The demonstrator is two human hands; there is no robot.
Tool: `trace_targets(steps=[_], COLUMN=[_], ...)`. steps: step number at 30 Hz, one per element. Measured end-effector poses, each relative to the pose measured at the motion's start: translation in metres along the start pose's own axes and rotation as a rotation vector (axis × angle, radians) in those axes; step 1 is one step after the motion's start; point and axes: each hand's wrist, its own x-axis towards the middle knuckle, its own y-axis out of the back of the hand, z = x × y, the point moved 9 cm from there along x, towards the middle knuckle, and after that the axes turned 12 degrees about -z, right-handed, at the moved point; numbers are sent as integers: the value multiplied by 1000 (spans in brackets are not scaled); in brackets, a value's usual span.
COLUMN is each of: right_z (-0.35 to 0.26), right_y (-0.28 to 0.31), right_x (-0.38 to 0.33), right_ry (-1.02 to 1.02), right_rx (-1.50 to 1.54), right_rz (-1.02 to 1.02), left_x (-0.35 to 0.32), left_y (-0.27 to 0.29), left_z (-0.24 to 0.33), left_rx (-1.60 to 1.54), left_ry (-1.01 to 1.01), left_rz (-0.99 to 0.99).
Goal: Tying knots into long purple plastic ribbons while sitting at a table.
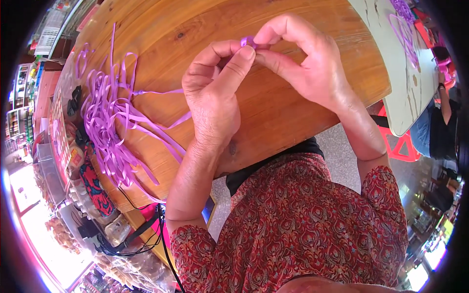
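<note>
Over the wooden table, both hands meet at a small loop of purple ribbon (247, 42). My left hand (215, 88) pinches it between thumb and forefinger, the other fingers curled in. From the right, my right hand (305, 63) grips the same loop with thumb and fingertips. What lies between the right fingertips is mostly covered. A tangled heap of purple ribbon (110, 127) rests on the table to the left. Several strands run from it toward my left wrist and pass behind the forearm.
The wooden table (293, 132) has its near edge at my waist. Black cables (159, 229) hang at the left corner beside cluttered goods. At right stands a pale table (410, 97) with more purple strands (403, 39), a red stool (403, 146) and another person (439, 117).
</note>
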Motion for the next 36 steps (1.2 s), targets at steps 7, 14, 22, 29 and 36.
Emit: trace_targets(steps=[7,14,22,29,36], right_z=[22,12,-25,-64,-36], right_y=[-16,-11,11,20,-1], right_x=[1,-3,-4,-7,-29], right_ry=[-112,-130,230,468,1546], right_rx=[806,773,-200,-505,-896], right_rz=[-205,-196,-80,12,187], left_x=[-1,0,-3,-4,-2], left_y=[-8,-25,-23,-9,-6], left_z=[-9,21,21,-1,-20], left_rx=[-289,88,253,-9,-190], left_ry=[84,-153,-203,61,281], left_rz=[-136,-273,-191,-44,-146])
